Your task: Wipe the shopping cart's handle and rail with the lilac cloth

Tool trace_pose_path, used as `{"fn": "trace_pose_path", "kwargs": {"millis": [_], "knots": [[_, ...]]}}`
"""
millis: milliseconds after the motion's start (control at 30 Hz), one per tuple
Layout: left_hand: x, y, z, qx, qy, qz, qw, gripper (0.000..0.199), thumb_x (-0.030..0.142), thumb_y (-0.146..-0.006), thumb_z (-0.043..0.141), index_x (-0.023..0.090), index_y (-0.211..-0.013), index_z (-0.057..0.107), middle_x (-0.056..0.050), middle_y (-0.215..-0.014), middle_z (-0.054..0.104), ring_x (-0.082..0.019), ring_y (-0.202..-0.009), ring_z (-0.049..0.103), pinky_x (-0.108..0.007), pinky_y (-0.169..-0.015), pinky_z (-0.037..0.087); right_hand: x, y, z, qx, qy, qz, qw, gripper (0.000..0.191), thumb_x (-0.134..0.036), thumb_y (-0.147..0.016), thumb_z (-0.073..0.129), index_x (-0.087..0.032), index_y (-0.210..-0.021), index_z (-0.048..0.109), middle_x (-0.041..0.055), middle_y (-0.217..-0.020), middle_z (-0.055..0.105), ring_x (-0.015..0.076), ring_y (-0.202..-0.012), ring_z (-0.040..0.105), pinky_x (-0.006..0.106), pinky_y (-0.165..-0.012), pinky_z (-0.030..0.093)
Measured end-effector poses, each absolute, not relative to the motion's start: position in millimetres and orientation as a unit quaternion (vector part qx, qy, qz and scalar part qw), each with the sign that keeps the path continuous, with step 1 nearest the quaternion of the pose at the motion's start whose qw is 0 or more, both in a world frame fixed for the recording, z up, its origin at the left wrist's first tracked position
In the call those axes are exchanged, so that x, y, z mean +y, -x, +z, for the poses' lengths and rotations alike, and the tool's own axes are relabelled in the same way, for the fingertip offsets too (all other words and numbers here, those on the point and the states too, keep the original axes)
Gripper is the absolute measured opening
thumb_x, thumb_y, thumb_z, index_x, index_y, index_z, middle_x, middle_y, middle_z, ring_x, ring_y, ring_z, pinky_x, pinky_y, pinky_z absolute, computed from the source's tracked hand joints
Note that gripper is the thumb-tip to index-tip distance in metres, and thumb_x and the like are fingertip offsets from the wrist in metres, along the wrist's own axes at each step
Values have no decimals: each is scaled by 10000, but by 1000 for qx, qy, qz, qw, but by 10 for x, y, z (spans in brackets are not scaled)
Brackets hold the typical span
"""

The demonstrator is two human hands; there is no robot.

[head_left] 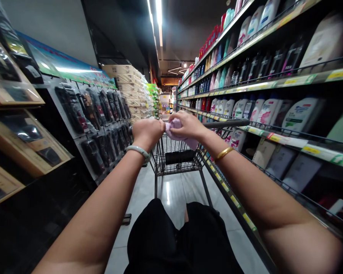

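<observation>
My right grip [188, 125], in the head view, is curled closed around a lilac cloth [192, 144] at the cart handle [225, 123]; my left grip [148, 131] is a fist on that bar, just beside the cloth. Bottle shelves [291, 81] line the right, hanging packets [95, 104] the left.

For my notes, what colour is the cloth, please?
The cloth is pale purple, shown in the head view.

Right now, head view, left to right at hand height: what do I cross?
Tan boxes → hanging black packs → left hand → lilac cloth-like bundle → right hand → bare end of the cart handle → white bottle with green print.
</observation>
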State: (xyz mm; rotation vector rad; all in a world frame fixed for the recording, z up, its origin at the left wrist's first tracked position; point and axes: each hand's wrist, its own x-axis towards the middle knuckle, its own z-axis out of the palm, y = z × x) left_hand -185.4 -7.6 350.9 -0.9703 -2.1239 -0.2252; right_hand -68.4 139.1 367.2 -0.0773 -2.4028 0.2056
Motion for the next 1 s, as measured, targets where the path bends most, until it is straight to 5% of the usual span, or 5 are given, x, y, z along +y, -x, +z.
{"fn": "trace_pose_path", "kwargs": {"millis": [167, 300, 500, 767, 1000], "knots": [[-147, 2009, 3510, -831, 387, -77, 392, 697, 392, -966, 159, 77, -896, 777, -215, -881, 740, -336, -841, 702, -358, -622, 400, 1543, 614, 3666, -943, -40, 73, 324, 381, -333, -757, 735, -280, -1127, 669, 32, -1168, 624, 204, -1031, 591, 333, -906, 466], [-165, 2112, 3520, -838, 373, -74, 391, 702, 396, -960, 155, 84, -898, 781, -215, -887, 743, -328, -855, 701, -353, -619, 397, 1615, 621, 3671, -936, 18, 94, 338, 335, -363, -753, 738, -252, -1062, 674, 43, -1090, 649, 203, -954, 599, 342, -829, 475], [-221, 2278, 3554, -847, 369, -47, 380, 668, 380, -943, 179, 112, -900, 789, -204, -898, 747, -328, -883, 706, -338, -636, 399, 1285, 834, 3592, -935, 14, 1, 355, 381, -418, -796, 700, -290, -1151, 648, 60, -1230, 583, 201, -974, 595, 329, -808, 453], [-238, 2391, 3564, -852, 361, -47, 376, 681, 407, -944, 168, 118, -864, 780, -213, -876, 742, -338, -867, 706, -340, -607, 380, 1640, 678, 3661, -938, 66, 81, 329, 384, -389, -732, 738, -263, -1087, 663, 40, -1095, 652, 192, -903, 602, 311, -763, 460], [-298, 2332, 3650, -835, 412, 37, 362, 604, 331, -959, 177, 126, -940, 745, -201, -961, 747, -316, -904, 694, -393, -775, 390, 1360, 835, 3542, -932, 5, -6, 362, 382, -420, -847, 651, -308, -1211, 619, 60, -1258, 561, 206, -1031, 586, 311, -859, 445]]}}
